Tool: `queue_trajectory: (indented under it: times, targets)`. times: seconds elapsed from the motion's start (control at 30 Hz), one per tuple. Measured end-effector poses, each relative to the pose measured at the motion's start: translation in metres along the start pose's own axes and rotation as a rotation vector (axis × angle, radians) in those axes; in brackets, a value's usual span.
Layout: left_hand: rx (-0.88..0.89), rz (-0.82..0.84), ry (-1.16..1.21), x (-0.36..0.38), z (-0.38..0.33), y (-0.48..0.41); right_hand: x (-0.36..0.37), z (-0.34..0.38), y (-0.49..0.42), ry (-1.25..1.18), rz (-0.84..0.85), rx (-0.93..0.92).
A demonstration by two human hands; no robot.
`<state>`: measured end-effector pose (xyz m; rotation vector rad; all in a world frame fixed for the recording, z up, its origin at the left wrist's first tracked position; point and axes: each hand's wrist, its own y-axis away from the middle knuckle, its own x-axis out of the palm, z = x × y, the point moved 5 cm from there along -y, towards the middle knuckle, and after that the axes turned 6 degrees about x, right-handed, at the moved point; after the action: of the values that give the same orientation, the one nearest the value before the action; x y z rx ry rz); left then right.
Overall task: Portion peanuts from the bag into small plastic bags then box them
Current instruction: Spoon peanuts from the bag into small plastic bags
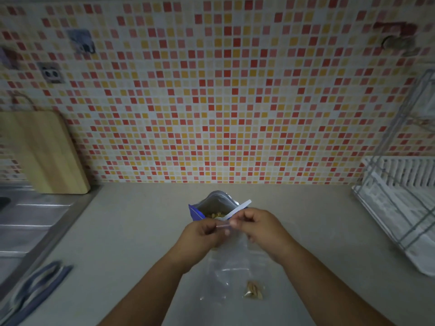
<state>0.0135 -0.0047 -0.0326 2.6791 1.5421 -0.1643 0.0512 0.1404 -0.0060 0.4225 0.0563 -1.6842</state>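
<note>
Head view: clear bag (227, 264) holds few peanuts (254, 290).

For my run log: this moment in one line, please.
left hand: pinches small bag rim | right hand: same rim | small bag: few peanuts inside | peanut bag: open, spoon inside

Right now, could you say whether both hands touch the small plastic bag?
Touching: head view shows left hand and right hand pinching the small plastic bag.

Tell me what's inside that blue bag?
Peanuts and a white spoon show in the open blue bag. Its walls, and the left hand and right hand pinching a small plastic bag, hide how full it is.
</note>
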Motion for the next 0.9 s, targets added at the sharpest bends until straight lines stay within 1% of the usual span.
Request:
queue_trajectory:
  times: [0.07, 0.17, 0.23, 0.27, 0.43, 0.47, 0.53, 0.6, 0.67, 0.8, 0.9]
  targets:
    - [0.031, -0.113, -0.109, -0.003, -0.008, -0.005, -0.003, 0.009, -0.001, -0.01, -0.041, -0.011]
    - [0.166, -0.28, -0.364, -0.008, -0.026, -0.011, -0.01, 0.014, -0.003, -0.086, -0.133, 0.044]
    - [0.253, -0.329, -0.515, -0.007, -0.038, -0.012, -0.01, 0.014, -0.003, -0.15, -0.138, 0.092]
    - [0.278, -0.334, -0.575, -0.007, -0.042, -0.013, -0.008, 0.014, -0.004, -0.141, -0.138, 0.105]
    - [0.374, -0.284, -0.763, -0.001, -0.051, -0.017, -0.008, 0.025, -0.001, 0.016, -0.189, 0.018]
    - [0.387, -0.262, -0.768, 0.0, -0.052, -0.017, -0.009, 0.027, -0.001, 0.05, -0.193, 0.007]
    - [0.379, -0.198, -0.691, 0.0, -0.05, -0.018, -0.01, 0.03, -0.002, 0.098, -0.174, -0.006]
    - [0.294, -0.112, -0.593, -0.002, -0.044, -0.021, -0.009, 0.031, -0.004, 0.12, -0.143, -0.016]
    - [0.247, -0.046, -0.556, -0.004, -0.045, -0.021, -0.007, 0.034, -0.005, 0.13, -0.115, -0.031]
    - [0.373, -0.023, -0.649, -0.008, -0.067, -0.018, -0.003, 0.046, -0.004, 0.191, -0.093, -0.099]
    - [0.397, -0.006, -0.666, -0.012, -0.071, -0.016, 0.002, 0.051, -0.005, 0.26, -0.067, -0.124]
